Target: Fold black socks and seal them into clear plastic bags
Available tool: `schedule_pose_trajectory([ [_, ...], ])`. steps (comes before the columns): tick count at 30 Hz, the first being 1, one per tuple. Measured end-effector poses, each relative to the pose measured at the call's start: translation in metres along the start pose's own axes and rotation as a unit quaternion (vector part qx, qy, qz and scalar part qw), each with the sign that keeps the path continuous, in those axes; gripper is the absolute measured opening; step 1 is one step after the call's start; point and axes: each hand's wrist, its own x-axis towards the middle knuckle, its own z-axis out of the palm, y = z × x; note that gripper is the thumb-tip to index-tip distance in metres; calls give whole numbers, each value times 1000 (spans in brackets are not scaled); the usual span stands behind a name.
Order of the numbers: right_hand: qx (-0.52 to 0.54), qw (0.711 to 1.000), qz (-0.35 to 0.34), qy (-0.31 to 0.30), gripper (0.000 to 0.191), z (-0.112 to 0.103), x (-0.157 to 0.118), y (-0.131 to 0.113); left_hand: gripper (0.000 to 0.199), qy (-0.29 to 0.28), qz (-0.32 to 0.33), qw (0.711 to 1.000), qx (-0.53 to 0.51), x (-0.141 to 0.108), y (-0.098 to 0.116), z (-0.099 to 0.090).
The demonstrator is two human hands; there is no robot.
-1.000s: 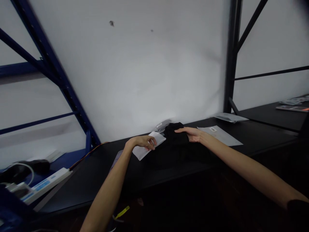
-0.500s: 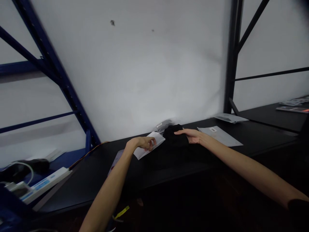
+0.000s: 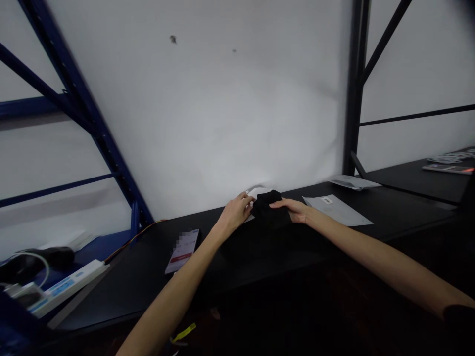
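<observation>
Two bare arms reach out from the bottom of the head view to a black worktop (image 3: pixel 111 291). The left hand (image 3: pixel 235 212) and the right hand (image 3: pixel 293 209) are near each other, with a soft black cloth (image 3: pixel 269 210) between them.

The right hand lies open, and its fingers are flat on top of the cloth. The left hand is bent, with its fingers curved down right beside the cloth. Bits of a white packet (image 3: pixel 249 218) show under that hand. You cannot tell if the left hand is gripping the packet.

A phone (image 3: pixel 181 250) lies on the worktop to the left, and its screen is blurred. A white paper (image 3: pixel 336 210) with a small label lies to the right of the cloth. A pale flat bag (image 3: pixel 352 182) lies behind it, by the wall (image 3: pixel 208 99).

A white power strip (image 3: pixel 67 287) sits on a blue shelf (image 3: pixel 92 245) at the far left. Blue bars (image 3: pixel 100 138) and black bars (image 3: pixel 354 84) stand against the wall.
</observation>
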Motion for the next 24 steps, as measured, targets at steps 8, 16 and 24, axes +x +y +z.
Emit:
schedule_pose_trajectory([
  [8, 19, 1000, -8, -2, 25, 5, 0, -3, 45, 106, -9, 990, -87, -1, 10, 6],
  [16, -12, 999, -22, 42, 20, 3, 5, 0, 38, 138, -28, 988, -57, -2, 17, 4],
  [24, -25, 987, -74, 138, 35, 11, 10, 1, 32, 162, 13, 984, 78, -5, 26, 0],
])
